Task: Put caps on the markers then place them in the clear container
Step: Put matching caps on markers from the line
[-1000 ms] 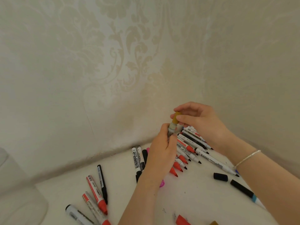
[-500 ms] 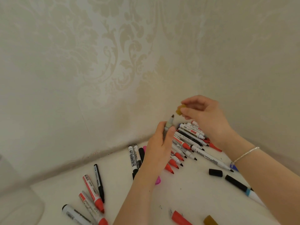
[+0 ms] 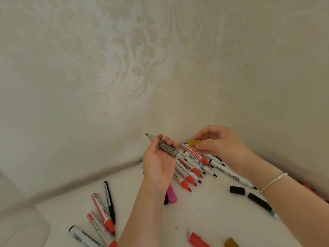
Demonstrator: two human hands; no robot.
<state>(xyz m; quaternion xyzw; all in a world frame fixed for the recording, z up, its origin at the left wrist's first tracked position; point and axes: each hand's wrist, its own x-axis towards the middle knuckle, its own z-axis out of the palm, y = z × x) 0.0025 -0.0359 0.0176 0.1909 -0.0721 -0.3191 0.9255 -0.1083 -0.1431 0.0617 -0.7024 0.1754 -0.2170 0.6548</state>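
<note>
The left hand (image 3: 158,164) is gripping an uncapped grey marker (image 3: 166,147) reading "MARKER PERMANENT", tip pointing up-left; the right hand (image 3: 219,145) is pinching a mustard cap (image 3: 193,143) just beside it, above the marker pile (image 3: 195,166)

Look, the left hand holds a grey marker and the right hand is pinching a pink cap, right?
Not quite. In the head view the cap pinched by the right hand is mustard yellow, not pink. The left hand does hold the grey marker.
</note>
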